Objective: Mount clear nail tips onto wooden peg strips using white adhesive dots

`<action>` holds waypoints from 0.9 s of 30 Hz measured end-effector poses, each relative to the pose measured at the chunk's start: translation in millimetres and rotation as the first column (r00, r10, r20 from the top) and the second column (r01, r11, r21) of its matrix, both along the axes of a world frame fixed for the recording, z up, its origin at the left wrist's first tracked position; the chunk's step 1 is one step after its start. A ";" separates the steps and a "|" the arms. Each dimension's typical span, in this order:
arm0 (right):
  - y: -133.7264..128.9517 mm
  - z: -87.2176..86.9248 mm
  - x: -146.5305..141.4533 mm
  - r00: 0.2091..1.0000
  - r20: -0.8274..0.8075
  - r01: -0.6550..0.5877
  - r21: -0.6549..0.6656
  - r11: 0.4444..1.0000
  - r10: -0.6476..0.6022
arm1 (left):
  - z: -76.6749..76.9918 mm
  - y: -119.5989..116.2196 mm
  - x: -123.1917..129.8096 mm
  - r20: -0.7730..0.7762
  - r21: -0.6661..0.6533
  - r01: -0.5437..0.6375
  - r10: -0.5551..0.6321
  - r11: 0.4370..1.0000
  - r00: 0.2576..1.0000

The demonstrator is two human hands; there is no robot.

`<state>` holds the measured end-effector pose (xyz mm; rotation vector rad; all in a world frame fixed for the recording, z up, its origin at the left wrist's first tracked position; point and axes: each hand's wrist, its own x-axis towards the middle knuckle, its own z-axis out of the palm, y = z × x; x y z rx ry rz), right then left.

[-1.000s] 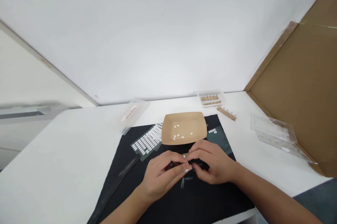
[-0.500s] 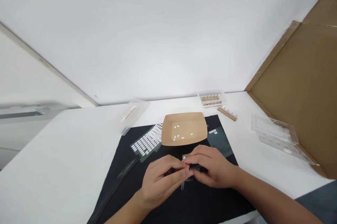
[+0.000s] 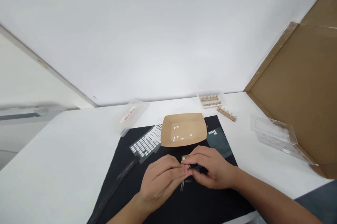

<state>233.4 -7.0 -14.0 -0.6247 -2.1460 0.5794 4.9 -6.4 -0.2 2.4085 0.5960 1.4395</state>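
Fingertips of L hand (image 3: 160, 180) & R hand (image 3: 214, 168) together at small shiny pc. (image 3: 189, 166), can't tell which grips, w/ tan strip (image 3: 185, 156) just beyond, nearer R hand, long axis mostly hidden, over black mat (image 3: 205, 203) on near side of tan tray (image 3: 185, 131).

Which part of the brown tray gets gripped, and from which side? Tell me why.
Probably pinch the brown tray by its right wall, coming from the right and above: that wall looks thin and flares upward and outward, and the loose white pieces inside lie away from it.
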 end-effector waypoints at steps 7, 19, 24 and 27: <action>-1.5 -6.4 -3.1 0.999 0.046 0.005 -0.017 1.000 -0.004 | -0.3 -0.9 1.3 0.036 -0.066 -0.010 0.012 0.998 0.999; 0.6 -9.6 -4.0 0.987 0.162 0.005 0.088 0.996 -0.019 | -11.6 -5.7 -0.1 0.048 -0.101 -0.081 0.086 0.992 0.995; 0.6 -12.8 -3.5 0.983 0.183 0.001 0.080 0.997 -0.016 | -10.9 -6.7 0.0 0.006 -0.037 -0.119 0.120 0.992 0.993; 0.1 -11.7 -3.2 0.984 0.176 0.010 0.056 0.998 -0.020 | -7.1 -5.5 0.5 -0.003 0.005 -0.137 0.137 0.991 0.991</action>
